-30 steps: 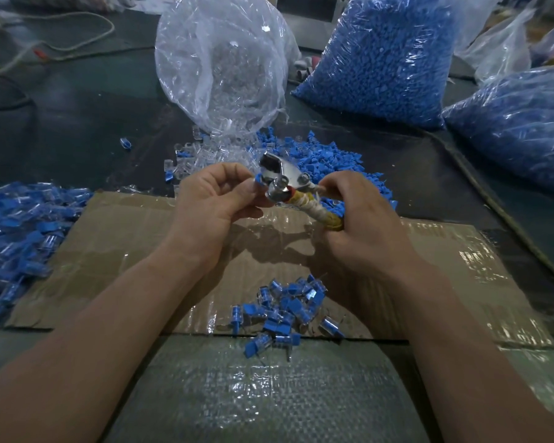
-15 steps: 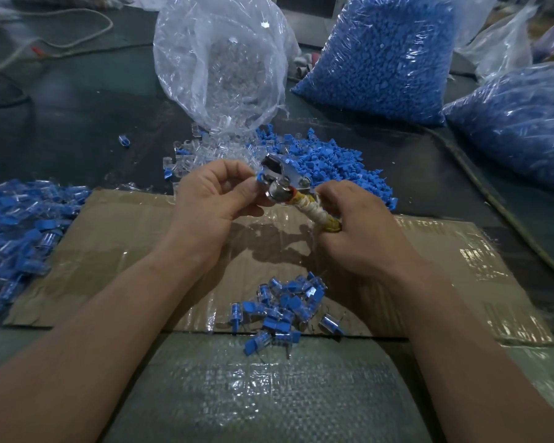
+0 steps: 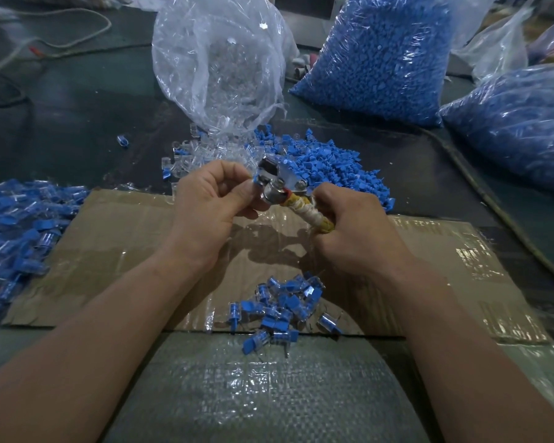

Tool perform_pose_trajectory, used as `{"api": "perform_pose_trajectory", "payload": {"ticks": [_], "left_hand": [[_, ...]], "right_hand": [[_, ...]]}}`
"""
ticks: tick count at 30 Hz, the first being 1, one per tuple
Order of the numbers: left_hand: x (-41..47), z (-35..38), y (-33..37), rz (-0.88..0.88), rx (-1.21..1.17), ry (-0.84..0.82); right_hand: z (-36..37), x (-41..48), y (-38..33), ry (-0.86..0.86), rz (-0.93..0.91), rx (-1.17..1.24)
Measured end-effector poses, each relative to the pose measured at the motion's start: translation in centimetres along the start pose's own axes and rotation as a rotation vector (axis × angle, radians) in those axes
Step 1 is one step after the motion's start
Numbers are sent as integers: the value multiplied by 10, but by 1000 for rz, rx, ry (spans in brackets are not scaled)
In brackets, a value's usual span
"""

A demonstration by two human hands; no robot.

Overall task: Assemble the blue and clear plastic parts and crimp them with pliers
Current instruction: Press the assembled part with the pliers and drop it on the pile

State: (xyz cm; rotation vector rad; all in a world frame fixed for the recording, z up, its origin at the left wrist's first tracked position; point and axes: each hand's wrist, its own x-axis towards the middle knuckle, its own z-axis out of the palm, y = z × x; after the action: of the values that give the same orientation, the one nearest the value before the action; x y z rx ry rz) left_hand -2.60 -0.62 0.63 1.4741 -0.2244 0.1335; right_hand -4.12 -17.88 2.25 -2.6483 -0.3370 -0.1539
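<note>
Left hand [image 3: 210,203] pinches a small blue part [image 3: 256,180] against the shiny nose of the pliers [image 3: 283,179]; right hand [image 3: 357,230] holds the wrapped handle tight; both are above the cardboard [image 3: 115,238], with a pile of blue parts [image 3: 282,306] on it.

We see only a sliver of the blue part [image 3: 256,180], pinched by the left hand [image 3: 210,203] against the head of the pliers [image 3: 282,183]; whether a clear piece sits on it, we cannot tell. The right hand [image 3: 355,231] wraps and hides the lower handles. The heap of pieces [image 3: 16,225] at left and the blue bag [image 3: 518,132] at right run off the frame. The contents of the clear bag [image 3: 218,59] blur behind its film.
</note>
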Motion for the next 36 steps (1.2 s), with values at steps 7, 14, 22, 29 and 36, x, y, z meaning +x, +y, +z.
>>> {"api": "perform_pose_trajectory", "payload": {"ticks": [7,14,22,29,36], "left_hand": [[1,-2,-2,-5,2,9],[3,-2,-2,-46,-17,31],[-4,-1,8,-247,-56,-312],[-11,-3,12,-338,-61,-672],[-12,-4,12,-360,-78,-691]], "right_hand": [[2,0,-1,11,1,-30],[3,2,7,130,-5,-13],[-8,6,33,298,248,-17],[-9,11,51,247,415,-98],[-11,11,59,168,501,-146]]}}
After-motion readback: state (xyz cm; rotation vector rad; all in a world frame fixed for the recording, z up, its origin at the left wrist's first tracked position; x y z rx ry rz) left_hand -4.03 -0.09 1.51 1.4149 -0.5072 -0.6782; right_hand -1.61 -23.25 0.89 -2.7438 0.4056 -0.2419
